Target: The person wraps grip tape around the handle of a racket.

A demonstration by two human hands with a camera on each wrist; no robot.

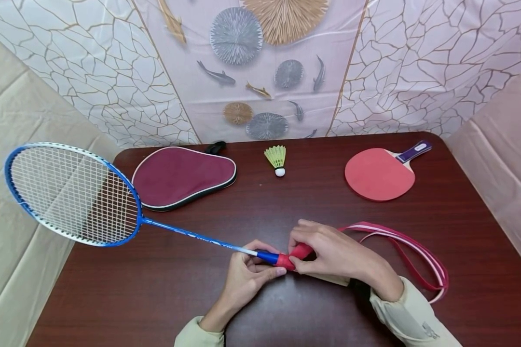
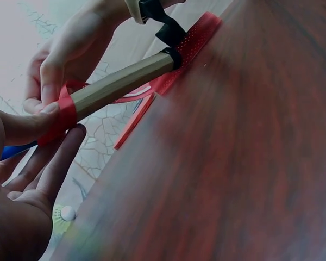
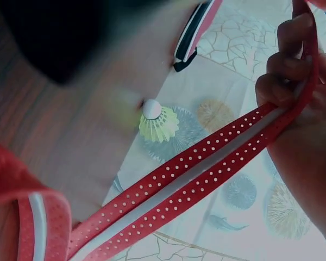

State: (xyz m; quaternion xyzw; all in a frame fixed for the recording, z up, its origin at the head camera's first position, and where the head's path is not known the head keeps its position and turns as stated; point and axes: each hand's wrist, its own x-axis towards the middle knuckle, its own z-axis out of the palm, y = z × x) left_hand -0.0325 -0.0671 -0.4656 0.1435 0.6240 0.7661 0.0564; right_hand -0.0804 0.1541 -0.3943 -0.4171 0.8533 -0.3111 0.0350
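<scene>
A blue and white badminton racket (image 1: 191, 235) slants across the table, its strung head to the left. My left hand (image 1: 245, 277) holds it at the blue cone, thumb and fingers around the top of the handle. Red overgrip tape (image 1: 285, 261) wraps that upper end. Between thumb and fingers, my right hand (image 1: 330, 248) pinches the tape beside the wrap. Below the wrap, the left wrist view shows the bare wooden handle (image 2: 127, 81) with a black band near its end. The tape's long perforated tail (image 3: 195, 168), with a pale centre stripe, trails from the right hand.
A maroon paddle case (image 1: 182, 176) lies at the back left, behind the racket. A yellow shuttlecock (image 1: 276, 160) sits at the back middle. At the back right is a red table tennis paddle (image 1: 379, 173). Patterned cloth (image 1: 252, 72) hangs behind the dark wooden table (image 1: 126, 294).
</scene>
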